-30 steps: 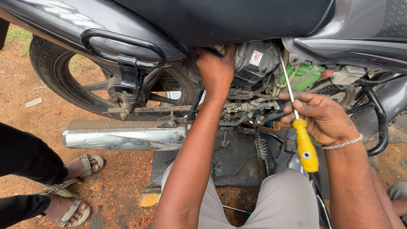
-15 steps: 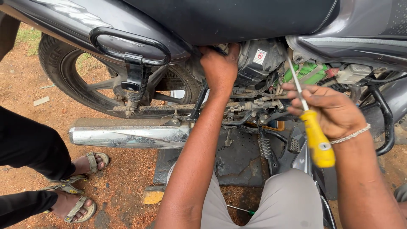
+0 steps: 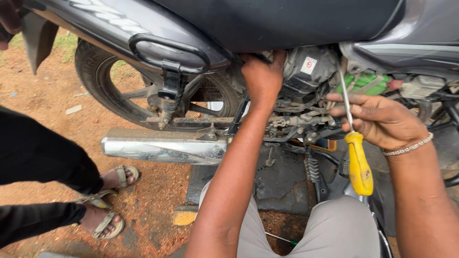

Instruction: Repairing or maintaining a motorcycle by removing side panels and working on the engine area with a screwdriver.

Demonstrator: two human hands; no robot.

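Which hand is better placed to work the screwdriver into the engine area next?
Probably the right hand: it already grips the yellow-handled screwdriver, shaft pointing up at the engine parts. The left hand is pressed against the engine.

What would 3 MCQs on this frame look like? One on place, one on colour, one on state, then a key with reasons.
1. Where does the left hand reach?
A. Into the engine area under the seat
B. Onto the rear tyre
C. Onto the ground

2. What colour is the handle of the screwdriver?
A. Red
B. Yellow
C. Black

3. How does the right hand hold the screwdriver?
A. By the handle, in a full fist
B. Not at all; it lies on the ground
C. Around the metal shaft, handle hanging below

Key:
1 A: the hand is up against the parts beside the chrome exhaust pipe, clear of the rear wheel.
2 B: the handle is plainly yellow.
3 C: the fingers curl around the shaft and the handle hangs free below the hand.
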